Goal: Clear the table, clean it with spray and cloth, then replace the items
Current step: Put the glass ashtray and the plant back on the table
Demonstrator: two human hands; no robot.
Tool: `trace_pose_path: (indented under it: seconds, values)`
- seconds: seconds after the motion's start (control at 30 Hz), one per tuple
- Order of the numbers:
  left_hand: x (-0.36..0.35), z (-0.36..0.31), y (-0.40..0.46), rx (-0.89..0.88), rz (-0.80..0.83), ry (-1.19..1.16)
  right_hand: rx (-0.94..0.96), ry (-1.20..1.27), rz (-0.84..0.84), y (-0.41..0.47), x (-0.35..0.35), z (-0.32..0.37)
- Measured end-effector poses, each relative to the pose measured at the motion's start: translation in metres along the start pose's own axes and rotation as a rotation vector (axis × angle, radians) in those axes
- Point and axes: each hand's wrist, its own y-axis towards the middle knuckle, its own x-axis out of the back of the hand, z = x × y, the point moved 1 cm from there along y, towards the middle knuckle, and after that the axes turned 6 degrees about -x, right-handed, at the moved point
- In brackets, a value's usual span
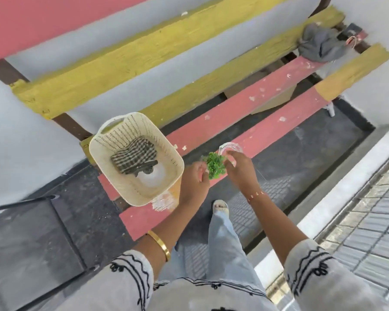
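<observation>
- Pink and yellow slats of a painted bench (252,108) ran diagonally over dark paving.
- Cream basket (112,151) held a checked cloth (133,157) and a spray bottle (148,173), nozzle apparently toward the cloth.
- Left hand (194,176) and right hand (240,169) pinched a green sprig (216,163) beside a clear glass (230,148).

spray bottle (149,176) half hidden under checked cloth (134,158).

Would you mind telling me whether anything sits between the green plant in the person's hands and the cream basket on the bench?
Nothing visible does. The green plant is held between the left hand and right hand, just right of the basket; only bare bench slat lies between them.
</observation>
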Motion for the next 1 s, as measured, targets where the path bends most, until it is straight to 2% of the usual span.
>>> trace_pose_path:
  seconds: [0.17,0.33,0.47,0.6,1.0]
  values:
    - [-0.045,0.006,0.021,0.139,-0.068,0.024,0.043,-0.015,0.121,0.057,0.005,-0.031]
    - [-0.081,0.027,0.044,0.24,-0.079,0.081,-0.006,-0.064,0.213,0.114,-0.001,-0.064]
    - [-0.1,0.052,0.057,0.349,-0.023,0.089,-0.065,-0.149,0.229,0.148,-0.02,-0.091]
    - [-0.113,0.063,0.07,0.334,0.028,0.158,-0.099,-0.294,0.19,0.168,-0.039,-0.109]
    - [-0.124,0.078,0.088,0.362,-0.066,0.166,-0.191,-0.201,0.207,0.186,-0.053,-0.119]
